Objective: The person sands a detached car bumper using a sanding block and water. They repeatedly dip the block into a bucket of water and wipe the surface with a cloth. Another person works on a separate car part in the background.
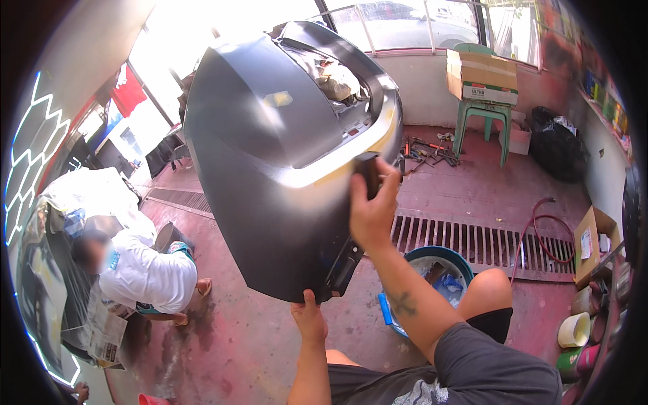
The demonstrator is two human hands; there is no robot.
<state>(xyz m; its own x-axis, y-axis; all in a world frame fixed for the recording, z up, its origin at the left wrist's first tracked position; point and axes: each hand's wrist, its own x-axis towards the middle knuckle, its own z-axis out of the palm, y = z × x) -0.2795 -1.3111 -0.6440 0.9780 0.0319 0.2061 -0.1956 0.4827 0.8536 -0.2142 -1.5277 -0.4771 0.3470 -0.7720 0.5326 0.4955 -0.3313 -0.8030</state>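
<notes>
In front of me stands a large dark grey car body panel (243, 169), tilted, with pale and yellowish patches along its inner rim. My left hand (310, 320) grips its lower edge, the thumb over the front and the fingers hidden behind. My right hand (375, 209) is closed around a black sanding block (365, 170) and holds it against the patched part of the rim on the right. Crumpled covering material (335, 79) shows through the panel's opening.
A blue bucket (412, 254) of water stands beside my right knee. At left, a co-worker in a white shirt (154, 270) bends by a covered car. Tools (428, 152) lie on the floor behind. A green chair (484, 111) bears a cardboard box (482, 75). A floor grate (499, 246) and red hose (536, 229) lie right.
</notes>
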